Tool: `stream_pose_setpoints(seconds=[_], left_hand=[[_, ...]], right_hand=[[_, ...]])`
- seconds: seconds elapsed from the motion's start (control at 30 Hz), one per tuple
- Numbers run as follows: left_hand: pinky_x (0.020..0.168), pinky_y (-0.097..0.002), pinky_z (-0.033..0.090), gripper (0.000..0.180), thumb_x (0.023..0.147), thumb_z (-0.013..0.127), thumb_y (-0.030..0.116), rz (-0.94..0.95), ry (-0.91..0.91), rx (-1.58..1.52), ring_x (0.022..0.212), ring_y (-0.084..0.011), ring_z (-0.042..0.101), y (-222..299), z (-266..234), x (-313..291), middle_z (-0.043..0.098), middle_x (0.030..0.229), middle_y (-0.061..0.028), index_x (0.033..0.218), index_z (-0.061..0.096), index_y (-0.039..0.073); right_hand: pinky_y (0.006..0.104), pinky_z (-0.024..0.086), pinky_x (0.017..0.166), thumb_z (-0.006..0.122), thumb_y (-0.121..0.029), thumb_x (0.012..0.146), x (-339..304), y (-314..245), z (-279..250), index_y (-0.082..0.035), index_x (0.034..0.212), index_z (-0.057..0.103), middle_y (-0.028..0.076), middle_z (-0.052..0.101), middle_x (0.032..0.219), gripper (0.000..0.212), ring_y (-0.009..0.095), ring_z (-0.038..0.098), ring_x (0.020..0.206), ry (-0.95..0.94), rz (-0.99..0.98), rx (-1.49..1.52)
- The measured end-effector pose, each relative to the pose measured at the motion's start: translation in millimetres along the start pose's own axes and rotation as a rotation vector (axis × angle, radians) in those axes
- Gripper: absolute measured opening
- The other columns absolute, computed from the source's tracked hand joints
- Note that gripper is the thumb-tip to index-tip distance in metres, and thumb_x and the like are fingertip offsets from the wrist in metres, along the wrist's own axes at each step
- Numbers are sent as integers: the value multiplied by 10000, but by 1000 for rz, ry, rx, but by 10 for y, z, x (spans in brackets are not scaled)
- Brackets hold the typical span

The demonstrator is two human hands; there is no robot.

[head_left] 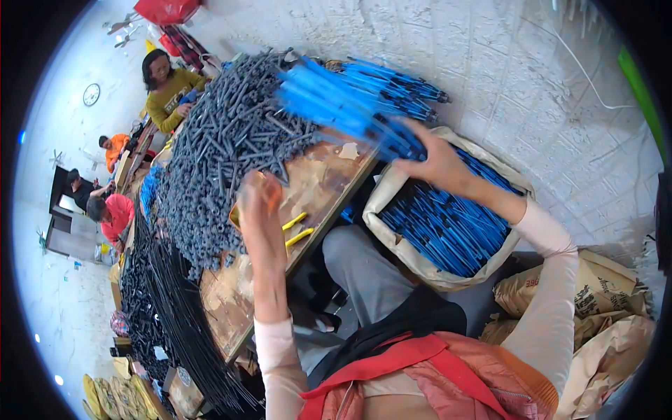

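My right hand [439,162] is closed round the black lower ends of a bundle of thin blue rods [329,98]. Motion blurs the bundle, which slants up and left over the table. Below that hand, an open pale sack [381,204] holds many more blue rods [448,231] with black ends. Over the table's near side, my left hand [257,203] is closed and blurred, with an orange thing [274,183] showing at its fingers; its kind is unclear. Beside it lie two yellow handles [299,238], apparently of one hand tool.
Grey plastic parts [224,126] are heaped on the worn wooden table [329,171]. More blue rods [399,87] lie at its far end by the white wall. Long black strips [171,315] stretch along the left. Brown paper sacks [595,294] stand at right. Several people [168,98] work farther along.
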State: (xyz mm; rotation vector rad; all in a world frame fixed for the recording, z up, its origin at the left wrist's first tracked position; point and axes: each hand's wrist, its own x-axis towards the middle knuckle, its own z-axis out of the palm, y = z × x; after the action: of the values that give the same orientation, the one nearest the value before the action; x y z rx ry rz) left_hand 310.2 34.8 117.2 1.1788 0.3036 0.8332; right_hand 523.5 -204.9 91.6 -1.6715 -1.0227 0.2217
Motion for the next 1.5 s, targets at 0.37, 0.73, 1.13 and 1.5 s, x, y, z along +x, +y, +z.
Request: stream_pose_setpoints(seconds=[0.37, 0.73, 1.13, 1.5], left_hand=[[831, -303, 511, 228, 969, 547, 107, -503, -95, 48, 857, -150, 633, -402, -226, -854, 660, 971, -88, 1170, 590, 10], [921, -327, 469, 262, 937, 576, 103, -204, -636, 457, 1019, -243, 629, -696, 513, -1012, 651, 1103, -117, 1161, 600, -30], [1086, -471, 362, 242, 748, 567, 2, 535, -1144, 1130, 855, -271, 601, -1471, 392, -1683, 569, 780, -89, 981, 626, 27], [1117, -455, 329, 393, 756, 540, -42, 425, -1102, 1188, 1072, -289, 577, -1325, 437, -1752, 609, 1005, -140, 1144, 589, -4]], right_hand=[[425, 503, 828, 625, -102, 792, 1186, 1460, -885, -84, 1424, 416, 138, 544, 1166, 666, 313, 526, 1084, 266, -471, -1452], [489, 455, 866, 582, -201, 856, 743, 438, -969, -49, 1328, 479, 284, 558, 1151, 506, 426, 554, 1008, 140, -404, -1134], [430, 502, 707, 641, -165, 858, -1802, 777, -482, -36, 927, 607, 153, 631, 865, 149, 363, 623, 839, -253, 187, -780], [343, 495, 645, 648, -132, 860, -1495, 1130, -513, 23, 917, 619, 122, 655, 723, 168, 254, 648, 711, -123, 339, -595]])
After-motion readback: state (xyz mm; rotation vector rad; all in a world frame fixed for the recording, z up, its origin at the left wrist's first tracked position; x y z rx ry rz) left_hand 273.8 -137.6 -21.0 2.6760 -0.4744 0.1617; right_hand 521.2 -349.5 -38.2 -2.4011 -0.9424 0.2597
